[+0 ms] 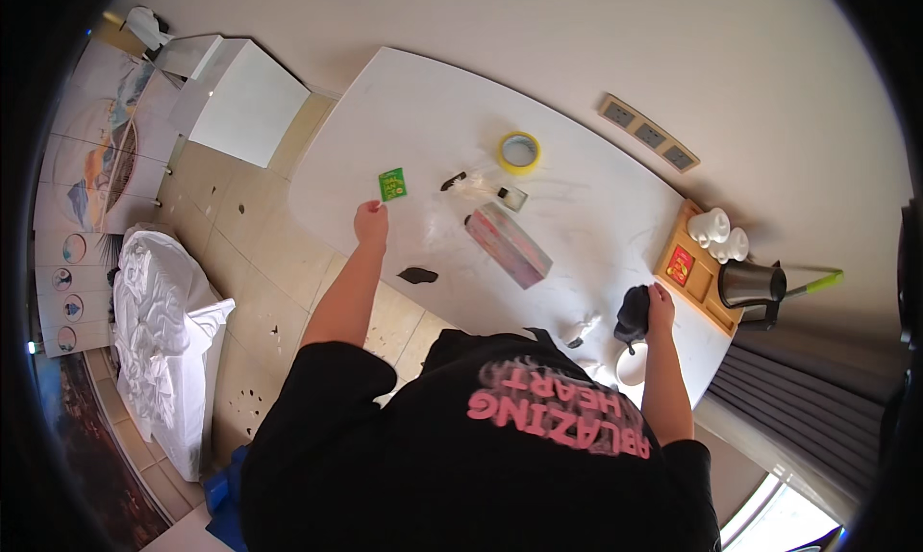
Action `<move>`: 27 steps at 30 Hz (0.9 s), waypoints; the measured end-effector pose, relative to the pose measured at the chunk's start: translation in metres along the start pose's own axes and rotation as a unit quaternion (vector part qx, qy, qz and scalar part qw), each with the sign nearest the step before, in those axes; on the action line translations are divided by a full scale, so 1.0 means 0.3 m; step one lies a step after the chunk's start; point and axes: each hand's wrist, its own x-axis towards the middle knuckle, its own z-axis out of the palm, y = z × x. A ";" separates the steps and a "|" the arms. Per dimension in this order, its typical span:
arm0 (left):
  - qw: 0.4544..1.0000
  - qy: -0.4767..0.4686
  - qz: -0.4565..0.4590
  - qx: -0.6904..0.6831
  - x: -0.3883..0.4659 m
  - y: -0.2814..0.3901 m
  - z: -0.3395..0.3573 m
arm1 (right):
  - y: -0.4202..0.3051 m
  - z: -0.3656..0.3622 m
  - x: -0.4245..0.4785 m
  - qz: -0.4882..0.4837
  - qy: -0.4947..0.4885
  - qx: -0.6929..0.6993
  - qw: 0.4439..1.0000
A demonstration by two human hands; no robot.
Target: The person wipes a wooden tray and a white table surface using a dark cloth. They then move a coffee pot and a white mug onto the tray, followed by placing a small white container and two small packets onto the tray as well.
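Note:
My left hand (371,224) pinches the lower corner of a small green packet (393,184) over the white table (375,112). In my right hand (660,308) is a bunched black cloth item (632,314), perhaps a pouch; it hangs near the table's right end. Just below it stands a white round container (631,364), partly covered by my right forearm. Between my hands lies a long, multicoloured box (508,245). A flat dark piece (417,275) rests by the near table edge, and a small white wrapped item (581,330) lies left of the black cloth.
Further back are a roll of yellow tape (519,152), a small glass bottle (513,198) and crumpled clear plastic (470,184). On the right, a wooden tray (701,314) carries white cups (709,227), a red packet (680,265) and a dark kettle (751,284). Wall sockets (649,132) sit behind.

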 end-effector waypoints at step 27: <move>0.809 -0.358 -0.126 -0.450 -0.455 0.409 -0.026 | -0.445 0.298 -0.586 -0.170 -0.119 -0.008 0.978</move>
